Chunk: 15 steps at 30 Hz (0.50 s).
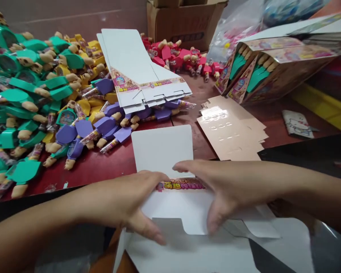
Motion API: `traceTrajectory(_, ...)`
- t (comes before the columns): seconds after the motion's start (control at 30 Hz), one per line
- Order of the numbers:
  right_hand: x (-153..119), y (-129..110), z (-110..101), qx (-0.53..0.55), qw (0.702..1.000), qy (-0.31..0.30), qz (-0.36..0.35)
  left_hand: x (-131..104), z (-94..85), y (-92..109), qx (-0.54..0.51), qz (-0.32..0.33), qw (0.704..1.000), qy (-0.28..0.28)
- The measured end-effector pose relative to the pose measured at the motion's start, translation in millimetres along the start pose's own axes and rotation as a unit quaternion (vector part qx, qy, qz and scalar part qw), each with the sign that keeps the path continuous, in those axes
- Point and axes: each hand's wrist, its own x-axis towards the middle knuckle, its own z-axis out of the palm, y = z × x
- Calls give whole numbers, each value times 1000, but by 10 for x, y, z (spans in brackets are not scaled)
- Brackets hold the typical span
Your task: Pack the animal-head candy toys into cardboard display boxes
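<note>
A partly folded white cardboard box (170,250) with a printed strip lies at the bottom centre, one flap standing up at its far side. My left hand (130,203) grips its left part, thumb stretched over the white inner face and fingers behind the edge. On the right side of the printed strip, my right hand (221,189) holds the box with its thumb pointing down along a white flap. Both hands are slightly blurred, and some fingertips are hidden behind the cardboard.
Green toys (25,170), purple ones (104,127) and red ones (184,57) are heaped on the red table (102,167). Flat white cartons (127,53) lie on the heap. Tan cardboard inserts (230,129), filled display boxes (290,64) and a small pouch (297,123) are at right.
</note>
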Motion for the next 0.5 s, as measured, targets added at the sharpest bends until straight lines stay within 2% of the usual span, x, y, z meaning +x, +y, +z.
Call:
traceTrajectory(0.07,17,-76,79,-1,999,-24,-33,62,34,103,26,10,1000,-5)
traceTrajectory(0.13,30,-123,157,-9,999,-20,-25,127,81,157,52,13,999,-8)
traceTrajectory(0.2,59,-160,209,-36,999,-18,34,212,123,171,68,14,998,-14)
traceTrajectory(0.3,149,-197,248,-86,987,-56,123,369,165,139,86,17,996,4)
traceTrajectory(0.4,246,-177,261,-134,983,-49,118,484,178,78,95,-4,995,37)
traceTrajectory(0.5,299,-104,226,-142,983,-35,108,530,164,19,92,-56,994,34)
